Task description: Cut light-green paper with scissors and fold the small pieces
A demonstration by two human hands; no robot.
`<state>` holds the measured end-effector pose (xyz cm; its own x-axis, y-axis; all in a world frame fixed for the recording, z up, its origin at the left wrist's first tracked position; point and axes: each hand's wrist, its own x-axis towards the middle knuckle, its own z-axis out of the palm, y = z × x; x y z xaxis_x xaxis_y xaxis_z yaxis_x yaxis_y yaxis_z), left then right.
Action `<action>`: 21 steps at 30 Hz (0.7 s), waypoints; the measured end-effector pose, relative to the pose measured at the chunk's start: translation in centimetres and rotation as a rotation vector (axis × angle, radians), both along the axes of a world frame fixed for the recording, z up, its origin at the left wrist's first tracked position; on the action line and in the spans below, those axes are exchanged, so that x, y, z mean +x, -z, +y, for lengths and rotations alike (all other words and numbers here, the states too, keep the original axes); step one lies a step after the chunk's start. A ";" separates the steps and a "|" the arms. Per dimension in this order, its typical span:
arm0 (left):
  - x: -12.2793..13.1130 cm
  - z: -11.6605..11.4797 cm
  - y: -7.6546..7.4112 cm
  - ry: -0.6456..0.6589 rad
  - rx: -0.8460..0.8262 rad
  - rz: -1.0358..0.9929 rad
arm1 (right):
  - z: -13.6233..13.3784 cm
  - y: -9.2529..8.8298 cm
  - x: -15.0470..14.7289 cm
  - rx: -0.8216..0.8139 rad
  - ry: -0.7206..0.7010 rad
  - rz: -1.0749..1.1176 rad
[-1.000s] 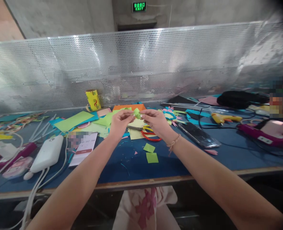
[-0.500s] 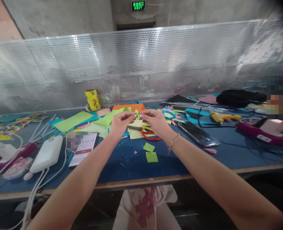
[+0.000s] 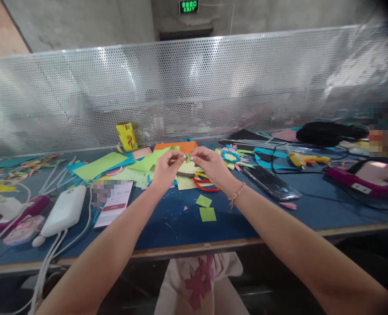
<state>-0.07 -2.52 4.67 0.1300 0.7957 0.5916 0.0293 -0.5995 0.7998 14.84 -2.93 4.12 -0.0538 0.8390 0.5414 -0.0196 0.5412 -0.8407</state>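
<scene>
My left hand (image 3: 166, 168) and my right hand (image 3: 211, 165) meet above the blue table (image 3: 187, 227), fingertips pinched together on a small piece of light green paper (image 3: 187, 157). Most of that piece is hidden between the fingers. Under the hands lie a yellow sheet (image 3: 186, 179) and red-handled scissors (image 3: 204, 183). Two small green paper squares (image 3: 207, 208) lie on the table nearer to me.
Coloured paper sheets (image 3: 98, 165) spread to the left. A phone (image 3: 112, 203), a white power bank (image 3: 64, 211) with cables, a second phone (image 3: 272, 183), a paper flower (image 3: 230, 156), a yellow glue gun (image 3: 303, 161) and a pink device (image 3: 361, 181) lie around. A perforated metal screen (image 3: 194, 87) backs the table.
The green paper showed as a larger puff between my fingers a second ago; now it is pinched smaller and almost hidden. Both hands stayed in place.
</scene>
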 end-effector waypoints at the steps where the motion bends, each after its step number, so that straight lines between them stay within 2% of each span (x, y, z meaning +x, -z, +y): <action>1: 0.0 0.0 0.0 -0.013 0.003 0.010 | 0.0 -0.1 0.0 -0.013 0.002 0.007; 3: 0.0 0.0 0.0 -0.009 -0.014 0.018 | -0.1 -0.1 -0.1 -0.067 -0.012 0.032; 10: 0.1 0.3 0.3 0.138 -0.213 -0.103 | -0.4 -0.4 -0.2 -0.247 -0.126 0.122; 17: 0.0 0.4 0.3 0.220 -0.407 -0.225 | -0.6 -0.7 0.0 -0.271 -0.151 0.138; 21: 0.0 0.5 0.4 0.217 -0.418 -0.270 | -0.4 -0.4 0.3 -0.208 -0.154 0.061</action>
<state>-0.03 -2.02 4.30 0.2044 0.9421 0.2659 -0.2996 -0.1984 0.9332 15.09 -3.31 4.48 -0.1627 0.9169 0.3645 -0.1423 0.3437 -0.9282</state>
